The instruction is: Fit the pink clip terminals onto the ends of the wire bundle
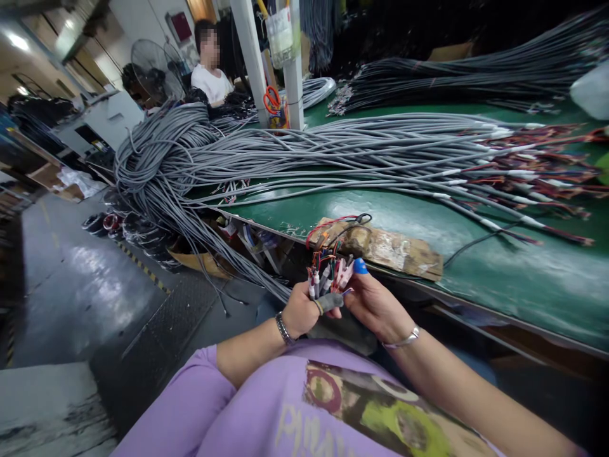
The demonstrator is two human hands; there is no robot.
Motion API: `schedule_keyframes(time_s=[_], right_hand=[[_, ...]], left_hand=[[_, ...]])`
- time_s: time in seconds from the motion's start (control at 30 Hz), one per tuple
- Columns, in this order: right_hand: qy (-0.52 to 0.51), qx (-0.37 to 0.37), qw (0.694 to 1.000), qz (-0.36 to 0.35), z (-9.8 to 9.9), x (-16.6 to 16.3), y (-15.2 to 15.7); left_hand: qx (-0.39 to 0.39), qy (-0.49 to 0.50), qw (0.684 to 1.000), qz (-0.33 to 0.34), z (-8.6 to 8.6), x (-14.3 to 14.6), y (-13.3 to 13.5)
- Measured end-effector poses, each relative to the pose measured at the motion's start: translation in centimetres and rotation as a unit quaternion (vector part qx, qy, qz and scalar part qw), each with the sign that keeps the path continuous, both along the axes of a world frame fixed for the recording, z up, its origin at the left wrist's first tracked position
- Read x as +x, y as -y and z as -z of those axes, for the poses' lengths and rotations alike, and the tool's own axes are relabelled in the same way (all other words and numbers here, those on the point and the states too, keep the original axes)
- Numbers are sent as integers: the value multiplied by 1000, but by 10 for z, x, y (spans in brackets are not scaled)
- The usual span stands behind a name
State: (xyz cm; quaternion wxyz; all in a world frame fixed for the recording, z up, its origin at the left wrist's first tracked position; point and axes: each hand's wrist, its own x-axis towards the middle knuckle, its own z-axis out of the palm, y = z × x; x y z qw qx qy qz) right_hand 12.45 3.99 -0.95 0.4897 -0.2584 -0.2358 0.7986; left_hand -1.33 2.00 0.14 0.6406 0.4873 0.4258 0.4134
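My left hand (304,311), with a grey covering on its thumb, is closed around a bundle of cables. The bundle's cable ends (326,279) point up, with white sleeves and thin coloured wires fanning out. Grey cable lengths (257,273) run from this hand back to the left. My right hand (375,308), with a blue wrap on one fingertip, is at the right side of the bundle. Its fingers are pressed together beside a pinkish-white piece (343,273) among the wires; what they pinch is partly hidden.
Behind my hands, a taped wooden block (390,249) with wires lies at the edge of the green table (476,273). A large pile of grey cables (333,149) crosses the table. Black cables (451,79) lie farther back, near a white post (294,76). A person (209,76) sits beyond.
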Motion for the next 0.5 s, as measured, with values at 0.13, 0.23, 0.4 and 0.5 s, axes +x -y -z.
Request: schedule_keyframes(time_s=[0.13,0.23,0.4,0.5], right_hand=[[-23,-39,999,3,4,5,1],[-25,-68,997,3,10,11,2],[0,-58,997,-57,16,18,8],[26,-28,996,-76,12,19,13]], left_hand=[[0,-2,1000,-5,-3,-3,4],[3,-4,1000,-2,-3,-7,9],[0,-5,1000,-8,-4,-12,14],[4,-6,1000,-20,-6,-11,14]])
